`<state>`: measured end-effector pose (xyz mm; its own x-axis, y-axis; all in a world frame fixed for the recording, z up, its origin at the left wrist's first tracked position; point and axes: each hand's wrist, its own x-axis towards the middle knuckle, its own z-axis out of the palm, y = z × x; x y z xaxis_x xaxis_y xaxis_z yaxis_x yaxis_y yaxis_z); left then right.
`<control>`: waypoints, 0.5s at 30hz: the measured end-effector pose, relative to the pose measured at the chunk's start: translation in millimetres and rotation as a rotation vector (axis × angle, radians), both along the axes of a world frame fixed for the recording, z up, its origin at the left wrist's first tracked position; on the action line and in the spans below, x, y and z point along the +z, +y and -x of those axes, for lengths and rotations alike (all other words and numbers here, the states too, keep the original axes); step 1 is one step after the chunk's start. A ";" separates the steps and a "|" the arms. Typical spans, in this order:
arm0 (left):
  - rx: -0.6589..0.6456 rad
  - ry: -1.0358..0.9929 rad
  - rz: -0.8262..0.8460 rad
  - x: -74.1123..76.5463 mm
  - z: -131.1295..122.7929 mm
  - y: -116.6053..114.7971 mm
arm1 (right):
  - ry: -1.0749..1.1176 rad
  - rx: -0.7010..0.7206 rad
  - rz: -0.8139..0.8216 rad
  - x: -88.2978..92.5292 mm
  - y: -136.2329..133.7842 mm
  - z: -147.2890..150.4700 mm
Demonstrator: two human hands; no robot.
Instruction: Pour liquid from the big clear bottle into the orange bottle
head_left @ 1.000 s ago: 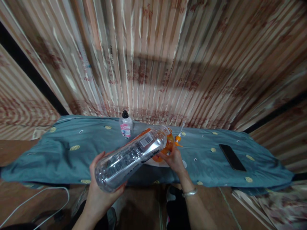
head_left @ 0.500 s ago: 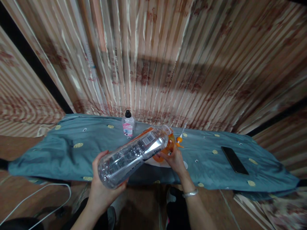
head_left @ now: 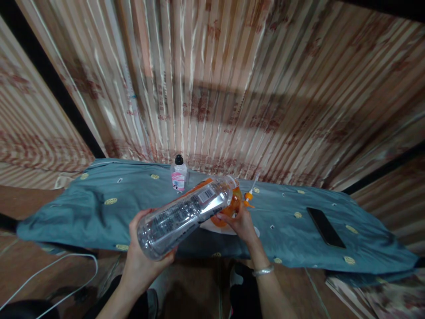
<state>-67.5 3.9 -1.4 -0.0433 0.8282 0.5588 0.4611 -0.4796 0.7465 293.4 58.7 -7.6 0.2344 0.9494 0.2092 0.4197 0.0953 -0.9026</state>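
My left hand (head_left: 141,261) grips the base of a large clear plastic bottle (head_left: 186,215), tilted with its mouth down toward an orange container (head_left: 232,207). My right hand (head_left: 239,223) is closed on that orange container and steadies it on the teal cloth (head_left: 99,212). The bottle's neck hides most of the container. A small orange-and-white spray nozzle (head_left: 248,195) lies just right of the container.
A small clear bottle with a black cap and pink label (head_left: 179,174) stands at the back of the cloth. A black phone (head_left: 325,227) lies flat at the right. Striped curtains (head_left: 212,88) hang behind. A white cable (head_left: 49,270) runs over the floor at lower left.
The view has shifted slightly; both hands keep their hold and the bottle stays tilted over the orange container.
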 end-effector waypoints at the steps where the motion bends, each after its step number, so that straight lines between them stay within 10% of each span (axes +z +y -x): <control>1: 0.001 -0.003 -0.002 0.0 0.3 0.4 | -0.008 0.006 -0.002 -1.0 0.4 -0.6; 15: 0.046 0.045 -0.064 21.8 -13.4 -2.4 | 0.060 0.022 0.000 -6.5 1.8 0.0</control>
